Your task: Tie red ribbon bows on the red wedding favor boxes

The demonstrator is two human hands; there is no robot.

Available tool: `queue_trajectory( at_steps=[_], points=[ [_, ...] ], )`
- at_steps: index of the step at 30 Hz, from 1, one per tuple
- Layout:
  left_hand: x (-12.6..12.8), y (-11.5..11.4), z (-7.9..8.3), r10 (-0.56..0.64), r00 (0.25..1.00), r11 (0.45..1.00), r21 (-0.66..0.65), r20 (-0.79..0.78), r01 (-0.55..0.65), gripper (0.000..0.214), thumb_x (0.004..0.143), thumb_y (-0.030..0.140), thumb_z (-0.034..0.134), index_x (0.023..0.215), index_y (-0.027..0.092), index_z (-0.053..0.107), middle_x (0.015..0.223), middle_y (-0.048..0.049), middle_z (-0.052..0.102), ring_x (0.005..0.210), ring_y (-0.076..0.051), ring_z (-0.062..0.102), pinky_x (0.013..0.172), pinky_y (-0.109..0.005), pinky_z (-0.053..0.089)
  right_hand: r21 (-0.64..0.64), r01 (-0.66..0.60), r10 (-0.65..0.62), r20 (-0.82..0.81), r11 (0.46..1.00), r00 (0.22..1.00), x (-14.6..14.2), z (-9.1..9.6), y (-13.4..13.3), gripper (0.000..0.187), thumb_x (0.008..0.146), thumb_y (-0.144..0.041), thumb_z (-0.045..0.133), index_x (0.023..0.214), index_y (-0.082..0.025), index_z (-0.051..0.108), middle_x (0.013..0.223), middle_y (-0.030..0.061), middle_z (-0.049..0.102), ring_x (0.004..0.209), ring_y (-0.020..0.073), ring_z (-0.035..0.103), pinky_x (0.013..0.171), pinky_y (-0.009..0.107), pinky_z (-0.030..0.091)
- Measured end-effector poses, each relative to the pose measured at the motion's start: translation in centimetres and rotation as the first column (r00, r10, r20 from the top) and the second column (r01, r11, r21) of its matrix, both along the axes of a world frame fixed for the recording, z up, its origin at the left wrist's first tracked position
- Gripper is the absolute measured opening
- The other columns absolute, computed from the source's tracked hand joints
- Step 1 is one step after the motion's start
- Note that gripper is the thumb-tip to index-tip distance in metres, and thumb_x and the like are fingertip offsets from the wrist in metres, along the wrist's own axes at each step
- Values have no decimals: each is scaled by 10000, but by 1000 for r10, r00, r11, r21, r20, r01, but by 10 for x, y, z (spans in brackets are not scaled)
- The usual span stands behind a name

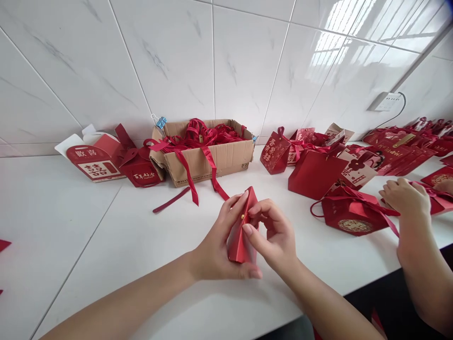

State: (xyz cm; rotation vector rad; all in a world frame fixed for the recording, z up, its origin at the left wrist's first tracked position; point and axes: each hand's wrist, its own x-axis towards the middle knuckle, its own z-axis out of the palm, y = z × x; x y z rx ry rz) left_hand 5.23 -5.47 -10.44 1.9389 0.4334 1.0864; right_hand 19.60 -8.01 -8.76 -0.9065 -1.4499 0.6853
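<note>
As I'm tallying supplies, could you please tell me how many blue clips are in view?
2: one blue clip at the left end of the carton, another clip at its right end. Others may be hidden.

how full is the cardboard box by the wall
The box looks full: red ribbons heap above its rim, and two strands hang over its front. Its bottom is hidden.

Red box [238, 245], gold stud [243, 216], grey-veined white tiles [177, 61]
</note>
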Motion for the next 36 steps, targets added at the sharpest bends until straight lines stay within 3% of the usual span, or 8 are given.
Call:
queue_trajectory(
  at_steps=[5,10,13,17,32,36],
  points=[
    [1,-4,3,83,996,988,133,-39,-77,1061,680,568,726,1506,338,101,1435,-110,276,1358,-367,209,1125,-560,257,76,-11,11,4,997,1000,4,1,-1,215,730,-183,665,919,-227,571,827,18,554,681,147,553,635,331,531],
    [1,-4,4,100,994,977,192,-42,-90,1042,649,280,677,1507,312,88,1438,-106,269,1354,-377,218,1123,-574,245,102,15,-16,9,995,1000,6,2,-1,183,765,-152,635,928,-227,598,840,32,581,721,161,581,625,325,545],
    [2,-4,4,101,994,977,193,-39,-91,1041,622,212,638,1504,318,95,1433,-99,261,1354,-372,217,1124,-570,246,94,3,-5,16,996,1000,8,1,-1,126,810,-159,610,914,-229,608,842,36,592,756,166,593,651,325,541],
    [2,-3,3,106,993,978,184,-47,-95,1054,609,199,630,1502,327,86,1424,-99,257,1352,-376,210,1126,-580,233,98,-46,42,38,994,998,11,0,0,102,840,-160,589,905,-233,619,832,38,599,772,174,584,666,333,511],
    [3,-4,4,87,996,985,151,-35,-81,1046,594,179,617,1496,326,110,1446,-87,275,1351,-360,212,1125,-562,240,-112,-233,219,-128,966,967,15,1,1,57,821,-204,637,847,-230,594,792,6,559,743,145,541,685,293,480],
    [3,-4,5,94,995,984,152,-40,-87,1043,597,187,619,1497,322,109,1430,-92,299,1341,-361,230,1113,-564,260,-40,-187,184,-66,981,981,14,-1,2,91,802,-173,630,838,-229,569,782,6,560,725,146,542,663,299,486]
  ],
)
